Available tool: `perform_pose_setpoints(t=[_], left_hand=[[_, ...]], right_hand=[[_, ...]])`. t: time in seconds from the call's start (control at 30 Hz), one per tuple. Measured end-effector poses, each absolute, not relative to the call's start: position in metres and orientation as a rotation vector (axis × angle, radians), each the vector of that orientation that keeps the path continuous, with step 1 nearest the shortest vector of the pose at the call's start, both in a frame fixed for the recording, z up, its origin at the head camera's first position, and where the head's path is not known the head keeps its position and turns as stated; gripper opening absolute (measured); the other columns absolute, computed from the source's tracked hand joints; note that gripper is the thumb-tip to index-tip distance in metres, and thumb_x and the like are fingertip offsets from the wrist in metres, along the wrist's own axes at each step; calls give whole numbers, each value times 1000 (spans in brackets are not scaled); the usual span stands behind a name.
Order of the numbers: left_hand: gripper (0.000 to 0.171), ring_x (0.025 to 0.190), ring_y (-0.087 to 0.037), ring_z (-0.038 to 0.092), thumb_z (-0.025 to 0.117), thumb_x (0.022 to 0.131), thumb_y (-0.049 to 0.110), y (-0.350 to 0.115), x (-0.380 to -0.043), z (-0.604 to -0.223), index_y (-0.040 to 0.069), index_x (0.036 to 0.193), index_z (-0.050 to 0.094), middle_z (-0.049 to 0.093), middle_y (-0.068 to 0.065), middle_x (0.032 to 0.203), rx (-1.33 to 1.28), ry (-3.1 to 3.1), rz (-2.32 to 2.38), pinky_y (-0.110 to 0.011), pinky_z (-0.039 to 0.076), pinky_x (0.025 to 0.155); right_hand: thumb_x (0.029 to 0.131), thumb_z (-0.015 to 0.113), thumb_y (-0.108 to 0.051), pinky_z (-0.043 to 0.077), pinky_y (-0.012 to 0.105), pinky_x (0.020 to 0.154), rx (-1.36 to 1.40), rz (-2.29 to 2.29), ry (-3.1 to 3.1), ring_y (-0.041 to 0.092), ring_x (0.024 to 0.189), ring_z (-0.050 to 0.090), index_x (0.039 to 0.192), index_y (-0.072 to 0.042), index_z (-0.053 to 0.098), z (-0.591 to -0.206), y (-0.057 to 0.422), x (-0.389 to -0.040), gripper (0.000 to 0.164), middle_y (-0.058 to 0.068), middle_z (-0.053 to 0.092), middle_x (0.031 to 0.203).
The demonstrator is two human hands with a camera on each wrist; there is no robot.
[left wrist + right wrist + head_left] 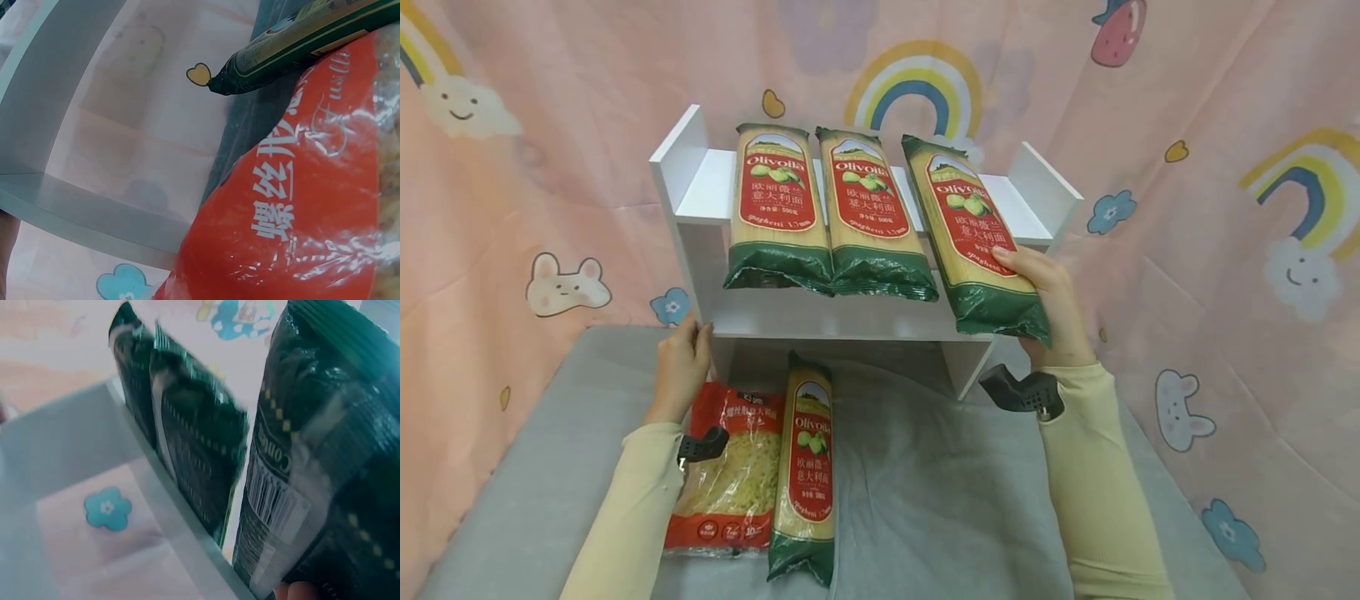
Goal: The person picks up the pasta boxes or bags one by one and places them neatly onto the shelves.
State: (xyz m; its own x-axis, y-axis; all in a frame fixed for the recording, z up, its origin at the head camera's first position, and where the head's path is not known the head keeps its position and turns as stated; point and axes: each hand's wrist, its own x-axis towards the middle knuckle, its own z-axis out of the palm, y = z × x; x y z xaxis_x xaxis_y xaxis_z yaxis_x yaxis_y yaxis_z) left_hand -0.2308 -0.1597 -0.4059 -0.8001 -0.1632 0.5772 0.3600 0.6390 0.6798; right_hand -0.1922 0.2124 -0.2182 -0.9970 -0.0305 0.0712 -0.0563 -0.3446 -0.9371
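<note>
My right hand [1056,304] holds a spaghetti pack [973,237] by its right edge, thumb on the front label. This pack leans at a slant on the upper board of a white shelf [850,321]. In the right wrist view, its green back [275,500] shows a barcode, and a fingertip appears at the bottom edge. To its left, a middle spaghetti pack [876,217] and a left spaghetti pack [778,204] rest side by side on the shelf. My left hand [681,367] grips the shelf's left side panel low down.
Below the shelf, a red bag of fusilli [737,467] and another spaghetti pack [808,475] lie on the grey cloth [940,500]. A pink patterned curtain [625,67] hangs behind. Each wrist wears a black camera mount [1022,392].
</note>
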Motion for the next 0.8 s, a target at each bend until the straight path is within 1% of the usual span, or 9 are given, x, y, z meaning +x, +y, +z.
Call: perform_pose_setpoints(t=[0.13, 0.23, 0.3, 0.47, 0.5, 0.57, 0.67, 0.73, 0.8], left_hand=[[18, 66, -38, 57, 49, 95, -1, -160, -231, -407, -12, 107, 56, 62, -32, 87, -146, -2255, -1098, -48, 46, 55], [17, 60, -34, 53, 50, 95, 0, -160, -232, -408, -12, 106, 56, 62, -30, 80, -149, -2259, -1088, -41, 42, 51], [16, 59, -33, 51, 50, 95, -1, -160, -231, -409, -11, 105, 56, 61, -29, 78, -157, -2252, -1089, -40, 38, 50], [13, 60, -34, 53, 51, 94, -2, -159, -231, -409, -12, 101, 56, 62, -31, 80, -179, -2223, -1086, -44, 40, 51], [12, 59, -35, 52, 51, 94, -2, -159, -231, -409, -12, 101, 56, 61, -31, 79, -177, -2222, -1089, -45, 39, 51], [14, 66, -38, 58, 50, 95, -2, -159, -231, -408, -12, 103, 56, 62, -33, 86, -170, -2221, -1101, -49, 46, 56], [18, 74, -43, 61, 49, 95, -2, -160, -231, -407, -13, 108, 55, 62, -34, 94, -157, -2227, -1132, -54, 50, 64], [17, 71, -41, 61, 49, 95, -2, -161, -231, -408, -12, 107, 56, 63, -33, 89, -158, -2237, -1124, -49, 51, 61], [14, 60, -34, 55, 50, 95, -1, -161, -232, -408, -11, 103, 56, 61, -28, 77, -168, -2242, -1102, -40, 46, 52]], right_hand=[[88, 67, -24, 52, 23, 59, 58, 2445, -1909, 12, 65, 65, 105, 0, 57, -219, 213, -198, 31, 5, 66, 86], [88, 67, -30, 52, 22, 59, 51, 2400, -2021, 11, 64, 65, 109, -1, 52, -219, 217, -200, 39, 4, 65, 87], [89, 66, -32, 52, 21, 61, 89, 2426, -2051, 10, 67, 65, 109, -2, 54, -220, 221, -198, 38, 3, 66, 87], [95, 54, -32, 51, 23, 65, 288, 2347, -2179, 10, 71, 64, 108, -9, 62, -225, 233, -181, 27, 1, 66, 89], [96, 52, -31, 50, 24, 64, 318, 2300, -2220, 11, 70, 64, 110, -10, 62, -226, 235, -177, 27, 1, 66, 90], [96, 51, -29, 51, 24, 64, 369, 2233, -2270, 14, 69, 65, 116, -9, 57, -227, 236, -170, 28, 3, 65, 91], [96, 53, -23, 51, 24, 64, 367, 2226, -2260, 16, 67, 64, 121, -7, 51, -228, 234, -165, 29, 5, 64, 92], [96, 54, -20, 50, 24, 64, 351, 2239, -2211, 15, 68, 62, 120, -6, 51, -229, 231, -165, 28, 5, 63, 92], [95, 55, -16, 50, 24, 63, 341, 2256, -2144, 14, 68, 60, 117, -6, 55, -230, 228, -166, 24, 5, 62, 93]])
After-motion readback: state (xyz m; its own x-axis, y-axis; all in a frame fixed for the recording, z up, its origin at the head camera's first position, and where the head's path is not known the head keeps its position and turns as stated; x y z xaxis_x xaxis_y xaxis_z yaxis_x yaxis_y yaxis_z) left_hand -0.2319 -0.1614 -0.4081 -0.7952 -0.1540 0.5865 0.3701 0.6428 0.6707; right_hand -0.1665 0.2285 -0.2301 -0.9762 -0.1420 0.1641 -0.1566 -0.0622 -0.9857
